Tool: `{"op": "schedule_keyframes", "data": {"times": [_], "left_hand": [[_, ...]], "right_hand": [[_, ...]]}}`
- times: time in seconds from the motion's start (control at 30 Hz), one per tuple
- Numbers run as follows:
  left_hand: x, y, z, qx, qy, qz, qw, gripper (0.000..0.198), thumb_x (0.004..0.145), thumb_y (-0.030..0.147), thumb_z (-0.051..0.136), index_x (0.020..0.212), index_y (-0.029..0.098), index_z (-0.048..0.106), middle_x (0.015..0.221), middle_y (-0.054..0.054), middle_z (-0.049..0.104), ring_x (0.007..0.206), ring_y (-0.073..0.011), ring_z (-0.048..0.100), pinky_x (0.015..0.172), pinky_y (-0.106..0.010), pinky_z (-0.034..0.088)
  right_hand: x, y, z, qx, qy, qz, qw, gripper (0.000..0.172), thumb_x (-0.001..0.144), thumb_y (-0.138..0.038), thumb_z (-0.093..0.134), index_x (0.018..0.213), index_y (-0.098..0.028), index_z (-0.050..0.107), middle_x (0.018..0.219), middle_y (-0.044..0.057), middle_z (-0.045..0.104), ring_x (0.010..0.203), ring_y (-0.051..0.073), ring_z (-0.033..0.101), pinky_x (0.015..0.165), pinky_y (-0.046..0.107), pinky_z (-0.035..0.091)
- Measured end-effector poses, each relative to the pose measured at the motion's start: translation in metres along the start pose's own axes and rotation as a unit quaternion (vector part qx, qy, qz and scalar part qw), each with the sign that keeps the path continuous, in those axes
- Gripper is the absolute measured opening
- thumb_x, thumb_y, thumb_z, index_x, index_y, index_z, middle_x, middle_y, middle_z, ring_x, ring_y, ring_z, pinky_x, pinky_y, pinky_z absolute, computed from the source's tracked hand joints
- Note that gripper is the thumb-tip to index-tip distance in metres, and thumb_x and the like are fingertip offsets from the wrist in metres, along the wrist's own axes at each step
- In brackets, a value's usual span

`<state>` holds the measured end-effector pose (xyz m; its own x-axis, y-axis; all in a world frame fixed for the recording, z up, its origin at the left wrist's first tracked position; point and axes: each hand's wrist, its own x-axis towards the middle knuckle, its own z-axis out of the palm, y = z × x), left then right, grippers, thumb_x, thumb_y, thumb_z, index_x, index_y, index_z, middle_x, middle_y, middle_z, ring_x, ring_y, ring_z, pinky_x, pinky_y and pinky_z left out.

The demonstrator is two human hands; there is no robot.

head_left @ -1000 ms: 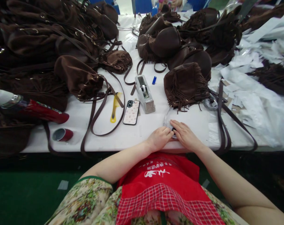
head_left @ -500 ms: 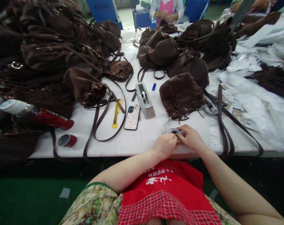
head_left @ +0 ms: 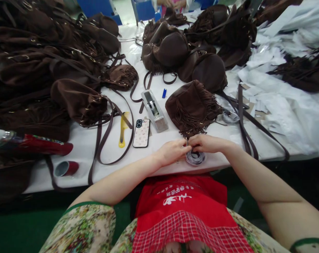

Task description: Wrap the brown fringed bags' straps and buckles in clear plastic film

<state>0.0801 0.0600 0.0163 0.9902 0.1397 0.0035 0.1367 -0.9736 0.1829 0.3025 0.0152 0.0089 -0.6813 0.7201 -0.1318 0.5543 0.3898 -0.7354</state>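
A greyish coil [head_left: 195, 159], apparently a wound strap in clear plastic, lies near the table's front edge. My left hand [head_left: 174, 151] reaches its upper left side, fingers closed in a pinch. From the right, my right hand [head_left: 205, 143] pinches at the coil's top edge. The fingertips of both hands meet there, and what exactly is between them is partly hidden. Just beyond the hands lies a dark brown fringed bag [head_left: 188, 105], its fringe almost touching the fingers.
Brown bags [head_left: 70, 102] are heaped left, with more bags [head_left: 172, 45] behind. A phone [head_left: 141, 133], yellow comb [head_left: 122, 131], clear tape dispenser [head_left: 155, 112] and blue lighter [head_left: 164, 93] lie mid-table. Left are a red bottle [head_left: 46, 144] and cup [head_left: 66, 168]. White wrapping [head_left: 288, 105] covers the right.
My hands have shifted to the coil's far edge, so more of the coil shows below them. The view has tilted down and turned slightly right.
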Motion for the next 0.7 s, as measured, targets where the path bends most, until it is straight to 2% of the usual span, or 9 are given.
{"op": "schedule_keyframes", "data": {"times": [0.13,0.2,0.3,0.37,0.4,0.47,0.5,0.6,0.7], "left_hand": [[0.002,0.003,0.002,0.005,-0.019,0.071,0.997,0.032,0.096,0.021,0.039,0.126,0.022,0.051,0.096,-0.007,0.056,0.079,-0.0173,0.058,0.066,-0.027,0.046],[0.003,0.003,0.002,-0.003,-0.038,0.083,0.996,0.028,0.095,0.019,0.042,0.119,0.020,0.055,0.094,-0.007,0.056,0.078,-0.0175,0.059,0.065,-0.027,0.046],[0.006,0.003,0.005,-0.031,-0.061,0.065,0.996,0.023,0.094,0.017,0.040,0.104,0.017,0.060,0.092,-0.006,0.057,0.075,-0.0171,0.059,0.066,-0.028,0.048],[0.008,0.005,0.010,-0.070,-0.049,0.034,0.996,0.024,0.095,0.017,0.037,0.100,0.016,0.061,0.092,-0.006,0.058,0.077,-0.0170,0.059,0.070,-0.028,0.049],[0.009,0.007,0.014,-0.092,-0.038,0.015,0.995,0.025,0.095,0.017,0.036,0.099,0.015,0.061,0.094,-0.007,0.059,0.080,-0.0174,0.060,0.073,-0.029,0.050],[0.011,0.010,0.022,-0.121,-0.020,-0.014,0.992,0.025,0.094,0.015,0.037,0.103,0.014,0.060,0.100,-0.009,0.060,0.087,-0.0191,0.061,0.079,-0.031,0.051],[0.011,0.012,0.025,-0.129,-0.019,-0.024,0.991,0.025,0.093,0.015,0.038,0.107,0.014,0.059,0.103,-0.010,0.061,0.089,-0.0198,0.061,0.081,-0.032,0.051],[0.011,0.014,0.030,-0.159,-0.030,-0.035,0.986,0.032,0.091,0.013,0.041,0.120,0.014,0.055,0.110,-0.012,0.062,0.089,-0.0189,0.063,0.084,-0.031,0.052],[0.010,0.012,0.031,-0.195,-0.027,-0.016,0.980,0.041,0.089,0.013,0.043,0.128,0.019,0.050,0.125,-0.012,0.057,0.106,-0.0199,0.060,0.094,-0.032,0.049]], "right_hand": [[0.003,-0.001,-0.002,0.000,0.007,-0.011,1.000,0.021,0.081,-0.011,0.054,0.092,-0.017,0.071,0.089,0.005,0.066,0.088,0.017,0.059,0.083,0.029,0.044],[0.002,-0.005,-0.003,-0.007,0.011,-0.002,1.000,0.019,0.080,-0.011,0.055,0.087,-0.018,0.071,0.087,0.004,0.066,0.087,0.017,0.059,0.082,0.029,0.045],[-0.008,-0.019,0.003,-0.017,0.095,0.065,0.993,0.020,0.081,-0.013,0.057,0.094,-0.017,0.070,0.092,0.006,0.067,0.090,0.019,0.060,0.085,0.032,0.046],[-0.019,-0.030,0.014,-0.006,0.205,0.116,0.972,0.034,0.080,-0.021,0.061,0.114,-0.017,0.064,0.110,0.010,0.064,0.104,0.022,0.057,0.094,0.036,0.044],[-0.025,-0.036,0.023,0.006,0.238,0.122,0.964,0.049,0.077,-0.027,0.067,0.124,-0.018,0.058,0.121,0.012,0.059,0.113,0.023,0.054,0.099,0.038,0.043],[-0.034,-0.042,0.043,0.018,0.254,0.133,0.958,0.080,0.068,-0.035,0.076,0.139,-0.019,0.043,0.140,0.014,0.046,0.129,0.027,0.042,0.107,0.041,0.036],[-0.037,-0.043,0.052,0.008,0.268,0.147,0.952,0.083,0.068,-0.035,0.076,0.141,-0.019,0.040,0.143,0.016,0.042,0.131,0.028,0.040,0.109,0.042,0.035],[-0.040,-0.038,0.069,-0.029,0.271,0.174,0.946,0.075,0.076,-0.028,0.068,0.143,-0.018,0.036,0.146,0.015,0.040,0.134,0.025,0.037,0.112,0.041,0.031],[-0.037,-0.033,0.071,-0.047,0.252,0.158,0.953,0.071,0.080,-0.029,0.064,0.144,-0.016,0.035,0.147,0.014,0.040,0.136,0.022,0.035,0.113,0.038,0.029]]}}
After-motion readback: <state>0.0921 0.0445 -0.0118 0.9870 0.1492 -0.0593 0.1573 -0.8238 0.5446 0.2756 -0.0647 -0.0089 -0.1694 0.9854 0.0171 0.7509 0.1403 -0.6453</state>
